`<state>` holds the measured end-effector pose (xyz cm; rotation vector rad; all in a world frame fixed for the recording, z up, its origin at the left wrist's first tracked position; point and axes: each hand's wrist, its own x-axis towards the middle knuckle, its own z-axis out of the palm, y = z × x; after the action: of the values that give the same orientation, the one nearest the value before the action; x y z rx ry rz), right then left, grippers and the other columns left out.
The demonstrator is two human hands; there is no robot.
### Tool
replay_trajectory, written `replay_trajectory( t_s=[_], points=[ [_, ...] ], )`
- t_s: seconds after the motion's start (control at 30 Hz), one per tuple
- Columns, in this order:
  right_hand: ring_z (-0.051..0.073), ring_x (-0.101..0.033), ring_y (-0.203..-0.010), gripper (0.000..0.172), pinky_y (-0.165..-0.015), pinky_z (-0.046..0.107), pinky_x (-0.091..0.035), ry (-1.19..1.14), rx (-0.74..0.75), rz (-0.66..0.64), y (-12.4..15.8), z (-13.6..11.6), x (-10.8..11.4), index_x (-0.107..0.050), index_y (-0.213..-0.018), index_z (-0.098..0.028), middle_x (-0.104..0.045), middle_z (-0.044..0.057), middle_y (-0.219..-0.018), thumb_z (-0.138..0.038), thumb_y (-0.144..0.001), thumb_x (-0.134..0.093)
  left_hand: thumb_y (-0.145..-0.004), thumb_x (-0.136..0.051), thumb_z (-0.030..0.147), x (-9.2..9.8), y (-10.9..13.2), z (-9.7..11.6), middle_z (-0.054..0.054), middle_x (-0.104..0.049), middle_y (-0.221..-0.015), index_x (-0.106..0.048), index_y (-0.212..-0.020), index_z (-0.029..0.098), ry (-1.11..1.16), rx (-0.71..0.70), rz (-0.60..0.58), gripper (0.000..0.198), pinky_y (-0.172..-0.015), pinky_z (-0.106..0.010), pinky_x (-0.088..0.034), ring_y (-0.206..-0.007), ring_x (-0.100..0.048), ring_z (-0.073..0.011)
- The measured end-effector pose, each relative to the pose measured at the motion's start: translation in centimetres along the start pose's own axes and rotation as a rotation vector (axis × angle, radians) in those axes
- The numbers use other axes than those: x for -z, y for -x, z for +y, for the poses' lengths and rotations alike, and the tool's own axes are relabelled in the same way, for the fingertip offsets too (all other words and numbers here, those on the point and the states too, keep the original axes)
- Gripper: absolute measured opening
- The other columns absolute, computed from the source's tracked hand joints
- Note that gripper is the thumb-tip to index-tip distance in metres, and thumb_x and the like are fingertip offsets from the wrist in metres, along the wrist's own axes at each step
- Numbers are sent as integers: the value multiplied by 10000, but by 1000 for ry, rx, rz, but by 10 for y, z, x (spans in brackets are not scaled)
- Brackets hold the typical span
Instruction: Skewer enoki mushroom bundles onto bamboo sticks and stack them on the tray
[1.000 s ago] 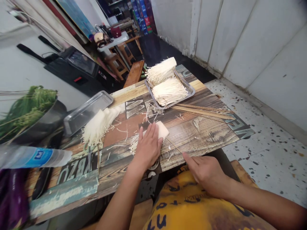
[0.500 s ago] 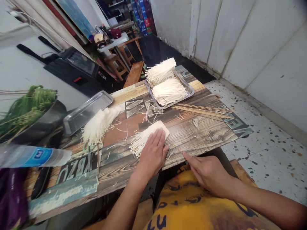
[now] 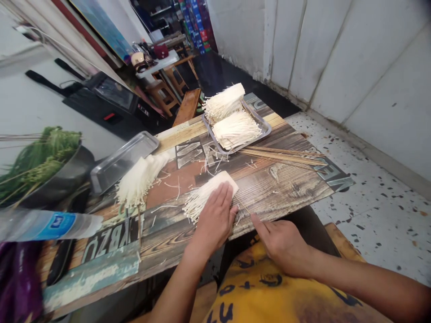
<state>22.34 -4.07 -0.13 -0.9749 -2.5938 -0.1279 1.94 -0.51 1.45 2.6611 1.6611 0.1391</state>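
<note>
My left hand (image 3: 217,208) lies flat on a bundle of enoki mushrooms (image 3: 198,199), fingers stretched out and pressing it against the table. My right hand (image 3: 281,242) is closed on the near end of a thin bamboo skewer (image 3: 244,205). The skewer's far end goes into the base of the bundle beside my left fingers; how deep is hidden. To the left lies another enoki bunch (image 3: 139,179) in a fan. A metal tray (image 3: 264,127) at the back holds enoki bundles (image 3: 237,128), and loose bamboo skewers (image 3: 286,155) rest against its near edge.
On the left stand a clear plastic tray (image 3: 124,159), a metal bowl (image 3: 72,170) of greens, a lying water bottle (image 3: 55,225), a black-handled knife (image 3: 62,260) and purple eggplants (image 3: 27,278). Enoki scraps are scattered over the patterned table (image 3: 283,188).
My right hand has moved slightly left, toward the enoki bundle, and less of the skewer shows between them. My left hand stays on the bundle. The view has shifted a little.
</note>
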Motion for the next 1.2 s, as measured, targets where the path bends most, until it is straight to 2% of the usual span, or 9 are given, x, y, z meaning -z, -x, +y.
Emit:
replay_trajectory(
  t_s=[0.13,0.27,0.37,0.5,0.6,0.73,1.2],
  points=[
    [159,-572,-539,460,-465,291,-334,29,-51,-99,-14,-5,4,-570,-1189,39,-670,93,-680,-31,-735,-535,-982,-333,307,0,-1,0,-187,-372,-1495,-353,-1417,30,-5,4,14,515,-1154,-427,-297,-1419,-288,-252],
    [156,-582,-522,425,-449,291,-313,-13,-136,-152,-18,-5,7,-567,-1202,-2,-673,70,-661,-42,-780,-541,-985,-328,309,2,-1,-2,-188,-377,-1491,-359,-1414,33,2,-7,-10,511,-1147,-438,-309,-1415,-297,-252],
    [153,-604,-551,345,-486,283,-350,-153,-183,-101,-7,-1,9,-555,-1204,-36,-680,47,-686,-132,-880,-487,-987,-325,347,3,1,-5,-195,-336,-1511,-306,-1440,40,8,-19,6,548,-1139,-451,-318,-1419,-288,-250],
    [142,-598,-544,346,-506,274,-372,-310,-156,14,14,5,9,-514,-1232,-36,-677,35,-687,-157,-933,-390,-979,-335,394,3,2,-11,-198,-295,-1528,-295,-1448,37,-63,47,87,591,-1163,-507,-242,-1447,-200,-277],
    [135,-570,-510,358,-484,273,-363,-315,-107,75,24,7,6,-499,-1233,-9,-657,23,-652,-93,-919,-348,-984,-305,380,3,2,-16,-182,-353,-1505,-340,-1434,38,-91,70,41,566,-1174,-478,-232,-1432,-253,-267],
    [150,-560,-513,390,-463,296,-357,-249,-27,63,24,7,2,-498,-1217,40,-644,35,-650,-50,-862,-366,-990,-276,376,3,0,-17,-164,-358,-1506,-338,-1440,51,-92,73,-6,559,-1169,-457,-247,-1417,-294,-249],
    [180,-596,-586,517,-475,309,-395,-108,23,-11,4,3,-1,-519,-1229,57,-695,113,-797,-13,-719,-477,-993,-283,348,2,-1,-16,-163,-394,-1486,-358,-1432,73,-69,63,30,523,-1159,-469,-273,-1411,-310,-240]
  ],
)
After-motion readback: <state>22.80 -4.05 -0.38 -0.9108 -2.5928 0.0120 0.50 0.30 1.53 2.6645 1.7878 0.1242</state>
